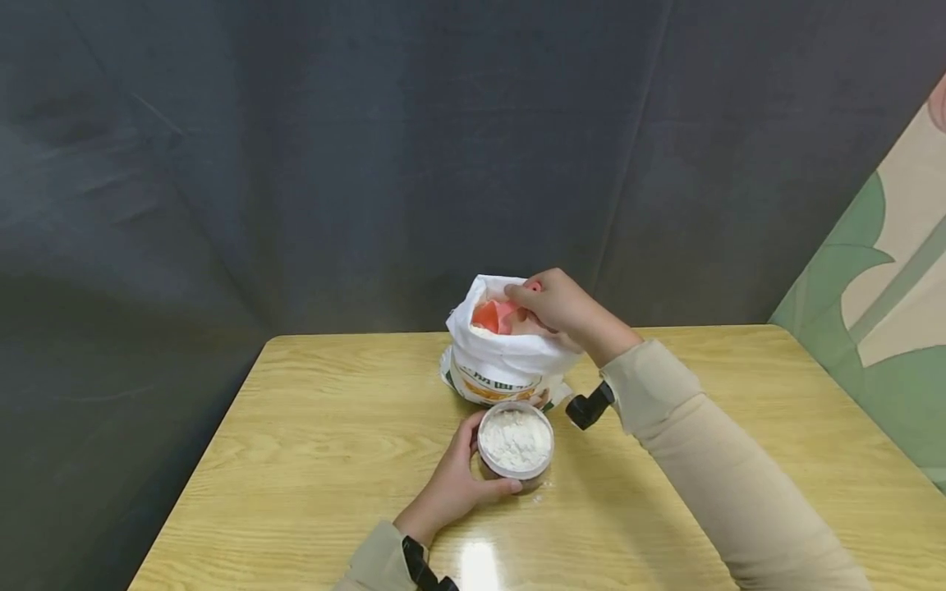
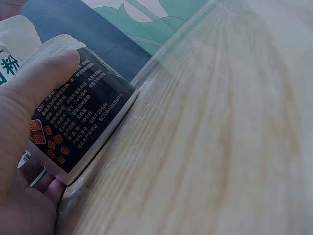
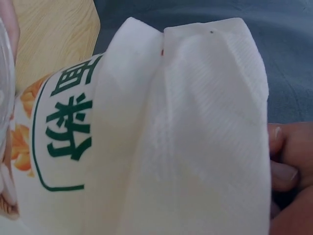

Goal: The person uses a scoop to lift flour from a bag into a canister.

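A white cloth flour bag stands at the far side of the table with its mouth rolled open. My right hand reaches into that mouth and grips the handle of a red scoop, whose head sits low inside the bag. In front of the bag is a round plastic jar with a dark printed label, holding white flour. My left hand grips the jar from its left side, thumb along the near wall. In the right wrist view, the folded bag hides the scoop.
The wooden table runs under everything, with small white specks of flour right beside the jar. A dark cloth hangs behind the table's back edge. A green and beige patterned surface lies at the right.
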The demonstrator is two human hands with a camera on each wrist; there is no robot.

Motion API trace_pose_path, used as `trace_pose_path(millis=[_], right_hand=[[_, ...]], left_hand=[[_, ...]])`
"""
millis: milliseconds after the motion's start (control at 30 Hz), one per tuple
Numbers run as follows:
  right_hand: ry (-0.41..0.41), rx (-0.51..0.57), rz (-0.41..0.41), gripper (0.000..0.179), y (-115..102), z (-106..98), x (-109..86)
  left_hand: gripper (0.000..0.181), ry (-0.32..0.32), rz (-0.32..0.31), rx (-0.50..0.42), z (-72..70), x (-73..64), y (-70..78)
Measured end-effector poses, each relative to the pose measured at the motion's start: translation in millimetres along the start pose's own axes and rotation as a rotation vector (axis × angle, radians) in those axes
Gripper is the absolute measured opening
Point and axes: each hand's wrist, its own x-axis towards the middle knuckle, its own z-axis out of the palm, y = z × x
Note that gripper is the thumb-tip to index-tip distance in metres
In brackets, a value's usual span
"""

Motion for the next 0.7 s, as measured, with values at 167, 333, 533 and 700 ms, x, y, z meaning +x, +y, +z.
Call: trace_pose_path(millis=[167,333,533,700], right_hand=[[-0.011,0.017,0.01,0.044,1,-3,-3.6],[-0.022,0.11,0.019,0.042,-1,-7,-6.0],[-0.037,0.233,0.056,0.04,-4,-10,-8.7],[-0.042,0.286,0.075,0.04,-3,-11,-10.1]], left_hand=[[0.104,-0.003,-0.005,0.0,3.5,-1.7,-1.7],[0.104,0.002,0.009,0.008,4.8,-0.2,-2.6],[0.104,-0.001,0.011,0.012,4.1,1.5,-0.8],[0.104,-0.006,0.003,0.008,3.7,0.8,1.6]])
